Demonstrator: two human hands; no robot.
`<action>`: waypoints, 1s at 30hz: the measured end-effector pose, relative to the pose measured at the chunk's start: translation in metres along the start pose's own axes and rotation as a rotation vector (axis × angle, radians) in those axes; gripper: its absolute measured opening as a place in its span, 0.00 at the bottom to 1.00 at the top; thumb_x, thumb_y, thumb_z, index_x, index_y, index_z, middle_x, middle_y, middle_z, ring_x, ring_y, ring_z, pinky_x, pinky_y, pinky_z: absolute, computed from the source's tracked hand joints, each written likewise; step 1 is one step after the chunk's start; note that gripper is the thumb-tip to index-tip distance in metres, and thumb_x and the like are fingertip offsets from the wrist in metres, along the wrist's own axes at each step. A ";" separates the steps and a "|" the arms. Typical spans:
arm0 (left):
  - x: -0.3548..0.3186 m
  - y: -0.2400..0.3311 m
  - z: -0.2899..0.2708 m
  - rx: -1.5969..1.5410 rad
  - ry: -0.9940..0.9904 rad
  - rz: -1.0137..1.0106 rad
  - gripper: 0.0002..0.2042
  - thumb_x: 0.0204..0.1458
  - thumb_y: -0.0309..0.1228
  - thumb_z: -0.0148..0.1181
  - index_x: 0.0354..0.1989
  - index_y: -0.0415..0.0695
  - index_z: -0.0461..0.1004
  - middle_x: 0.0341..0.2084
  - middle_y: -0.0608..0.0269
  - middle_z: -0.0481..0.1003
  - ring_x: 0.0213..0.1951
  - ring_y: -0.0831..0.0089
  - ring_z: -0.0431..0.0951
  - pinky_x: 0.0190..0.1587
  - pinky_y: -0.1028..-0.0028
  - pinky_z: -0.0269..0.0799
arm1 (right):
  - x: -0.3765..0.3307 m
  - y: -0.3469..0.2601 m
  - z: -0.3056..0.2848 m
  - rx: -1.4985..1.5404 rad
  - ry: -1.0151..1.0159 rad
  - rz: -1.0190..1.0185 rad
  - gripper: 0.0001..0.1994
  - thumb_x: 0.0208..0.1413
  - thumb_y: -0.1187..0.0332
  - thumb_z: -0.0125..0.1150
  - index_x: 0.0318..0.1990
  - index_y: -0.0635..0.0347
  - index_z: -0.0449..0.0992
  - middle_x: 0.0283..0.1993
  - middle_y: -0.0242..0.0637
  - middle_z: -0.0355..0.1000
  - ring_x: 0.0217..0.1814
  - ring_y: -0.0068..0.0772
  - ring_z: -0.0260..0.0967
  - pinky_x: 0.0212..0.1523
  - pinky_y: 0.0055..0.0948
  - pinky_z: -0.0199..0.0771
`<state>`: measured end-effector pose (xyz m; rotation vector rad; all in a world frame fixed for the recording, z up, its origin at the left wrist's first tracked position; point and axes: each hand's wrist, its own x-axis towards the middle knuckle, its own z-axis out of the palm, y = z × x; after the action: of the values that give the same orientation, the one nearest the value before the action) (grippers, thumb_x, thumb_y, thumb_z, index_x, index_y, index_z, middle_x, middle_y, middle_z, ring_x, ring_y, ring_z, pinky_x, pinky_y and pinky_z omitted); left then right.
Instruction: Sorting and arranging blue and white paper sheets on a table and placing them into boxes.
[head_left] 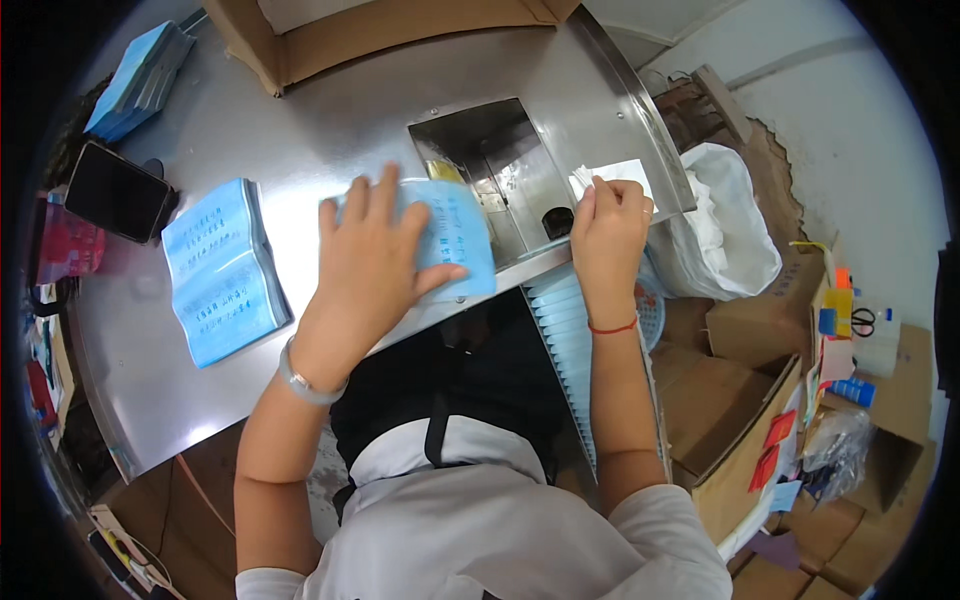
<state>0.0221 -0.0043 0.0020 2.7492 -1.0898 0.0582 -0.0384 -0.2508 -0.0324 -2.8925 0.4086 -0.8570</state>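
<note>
My left hand [370, 245] lies with its fingers spread on a light blue printed packet [462, 235] at the metal table's front edge. The hand is slightly blurred and covers the packet's left part. To its right, my right hand [612, 230] is closed, with thumb and fingers pinched at a thin white sheet [630, 174] that is crumpled at its left end. Between the hands is a rectangular opening [530, 170] in the tabletop, with a small black round thing [557, 222] at its near right corner. A stack of similar blue packets [222, 275] lies left of my left hand.
Another blue stack [140, 80] and a phone-like black screen [117, 190] stand at the far left. A cardboard box [400, 45] sits at the table's back. On the right are a white-lined bin [725, 230] and cardboard boxes [765, 310]. Many blue packets [568, 340] stand below the table edge.
</note>
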 end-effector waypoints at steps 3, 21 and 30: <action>-0.020 0.005 -0.014 0.087 0.020 -0.068 0.28 0.50 0.59 0.58 0.44 0.45 0.74 0.66 0.46 0.59 0.55 0.53 0.68 0.50 0.56 0.65 | 0.004 0.013 -0.009 0.035 -0.025 -0.090 0.14 0.50 0.76 0.60 0.46 0.69 0.78 0.45 0.44 0.68 0.46 0.47 0.64 0.49 0.40 0.69; -0.015 0.027 -0.004 -0.420 0.150 0.238 0.32 0.42 0.18 0.65 0.61 0.51 0.70 0.65 0.43 0.58 0.35 0.54 0.77 0.40 0.62 0.78 | -0.007 -0.092 0.019 0.190 -0.381 -0.504 0.09 0.52 0.67 0.53 0.36 0.59 0.77 0.36 0.45 0.72 0.45 0.47 0.71 0.60 0.55 0.65; 0.037 -0.053 -0.047 -0.758 0.292 0.005 0.38 0.48 0.30 0.67 0.69 0.43 0.54 0.69 0.42 0.51 0.63 0.50 0.62 0.59 0.60 0.66 | 0.033 -0.076 -0.025 0.391 -0.081 -0.241 0.07 0.52 0.72 0.64 0.38 0.59 0.81 0.33 0.41 0.79 0.33 0.46 0.77 0.36 0.35 0.77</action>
<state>0.0870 0.0175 0.0435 1.9848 -0.8147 0.0354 -0.0083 -0.1875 0.0187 -2.6266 -0.1096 -0.7455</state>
